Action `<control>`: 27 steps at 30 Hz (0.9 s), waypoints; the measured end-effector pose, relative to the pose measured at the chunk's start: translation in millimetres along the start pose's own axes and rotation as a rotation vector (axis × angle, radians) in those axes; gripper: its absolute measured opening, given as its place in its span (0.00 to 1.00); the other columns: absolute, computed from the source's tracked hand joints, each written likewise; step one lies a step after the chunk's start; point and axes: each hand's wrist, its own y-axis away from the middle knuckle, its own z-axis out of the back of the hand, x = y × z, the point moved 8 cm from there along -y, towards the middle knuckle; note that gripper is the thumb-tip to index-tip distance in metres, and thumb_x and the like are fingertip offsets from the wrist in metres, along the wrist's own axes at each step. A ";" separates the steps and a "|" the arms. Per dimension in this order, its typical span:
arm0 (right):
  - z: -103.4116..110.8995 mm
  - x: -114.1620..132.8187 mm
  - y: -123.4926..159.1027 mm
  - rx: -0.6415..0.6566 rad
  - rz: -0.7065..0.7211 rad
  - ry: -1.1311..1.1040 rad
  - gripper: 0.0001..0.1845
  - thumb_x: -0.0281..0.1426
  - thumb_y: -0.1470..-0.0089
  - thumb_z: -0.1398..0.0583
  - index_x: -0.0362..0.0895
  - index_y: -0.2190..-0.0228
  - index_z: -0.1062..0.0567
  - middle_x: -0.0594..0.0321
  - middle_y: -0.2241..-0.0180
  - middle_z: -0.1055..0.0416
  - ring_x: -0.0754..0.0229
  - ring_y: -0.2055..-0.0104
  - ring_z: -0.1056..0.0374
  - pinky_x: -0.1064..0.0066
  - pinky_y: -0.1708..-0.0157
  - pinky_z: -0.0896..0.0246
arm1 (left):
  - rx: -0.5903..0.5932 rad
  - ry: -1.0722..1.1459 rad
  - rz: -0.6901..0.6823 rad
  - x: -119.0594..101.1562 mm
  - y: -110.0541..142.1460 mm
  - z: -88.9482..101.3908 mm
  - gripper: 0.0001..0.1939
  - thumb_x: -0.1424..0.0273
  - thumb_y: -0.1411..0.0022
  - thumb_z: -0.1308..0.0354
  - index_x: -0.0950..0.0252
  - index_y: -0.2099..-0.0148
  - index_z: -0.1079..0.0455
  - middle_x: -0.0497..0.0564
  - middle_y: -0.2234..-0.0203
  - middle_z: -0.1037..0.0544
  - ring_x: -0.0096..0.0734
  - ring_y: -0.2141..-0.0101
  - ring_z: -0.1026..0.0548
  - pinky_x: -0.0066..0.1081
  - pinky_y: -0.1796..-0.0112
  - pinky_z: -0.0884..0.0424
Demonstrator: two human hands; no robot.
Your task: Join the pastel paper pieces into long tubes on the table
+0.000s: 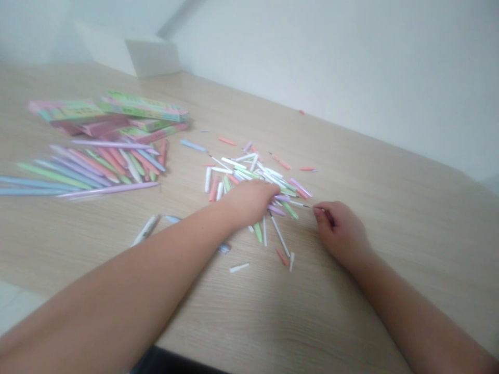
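Note:
Over a loose pile of pen parts [268,171] in white, green, purple and orange, my left hand [249,200] is closed, its fingertips partly hidden. A purple pen piece [283,198] sticks out from its fingers. In line with that piece, a thin white pen refill [299,204] with a dark tip runs toward my right hand [339,228]. The thumb and forefinger of my right hand pinch the refill's tip just off the pile. Another refill [280,236] lies slanted on the table between my hands, near small orange and white pieces.
At the left lies a heap of pastel pens [105,166]. Behind it are stacked green and pink cardboard boxes [144,106]. A white marker-like pen [146,230] rests near my left forearm. A pale folded board [154,57] stands by the wall at the back of the wooden table [421,202].

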 end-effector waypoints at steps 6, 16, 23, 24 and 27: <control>-1.9 3.3 -0.2 0.030 0.017 0.009 0.14 0.37 0.34 0.46 0.44 0.60 0.23 0.54 0.64 0.24 0.51 0.61 0.29 0.62 0.62 0.36 | 0.003 -0.006 0.003 -2.8 -0.1 2.3 0.10 0.69 0.31 0.53 0.61 0.58 0.30 0.54 0.63 0.22 0.42 0.59 0.24 0.37 0.59 0.32; -5.3 16.9 -1.9 0.083 0.035 0.049 0.14 0.35 0.33 0.48 0.44 0.61 0.24 0.54 0.64 0.26 0.51 0.61 0.29 0.62 0.60 0.36 | 0.011 0.009 -0.051 -14.6 -1.0 1.6 0.09 0.71 0.33 0.51 0.62 0.58 0.29 0.54 0.61 0.20 0.43 0.55 0.24 0.39 0.54 0.32; -2.2 11.8 -3.4 0.021 -0.003 -0.031 0.12 0.36 0.34 0.47 0.46 0.62 0.25 0.55 0.65 0.27 0.52 0.62 0.31 0.62 0.62 0.37 | 0.004 0.046 -0.068 -16.8 -1.0 3.6 0.11 0.69 0.31 0.53 0.62 0.58 0.28 0.54 0.63 0.21 0.42 0.58 0.24 0.38 0.56 0.32; -0.5 9.9 -3.2 0.004 -0.026 -0.057 0.12 0.37 0.34 0.46 0.46 0.60 0.25 0.57 0.66 0.28 0.53 0.64 0.32 0.62 0.64 0.37 | 0.002 0.054 -0.060 -15.9 -1.0 3.9 0.11 0.68 0.31 0.53 0.62 0.58 0.28 0.54 0.63 0.21 0.41 0.58 0.24 0.38 0.57 0.32; 4.4 -1.0 0.6 -0.063 -0.111 -0.198 0.16 0.36 0.34 0.47 0.46 0.50 0.28 0.61 0.70 0.32 0.55 0.69 0.34 0.62 0.66 0.37 | -0.001 0.094 -0.042 -12.9 -0.5 3.4 0.13 0.67 0.30 0.54 0.62 0.58 0.29 0.54 0.64 0.21 0.40 0.59 0.24 0.37 0.58 0.32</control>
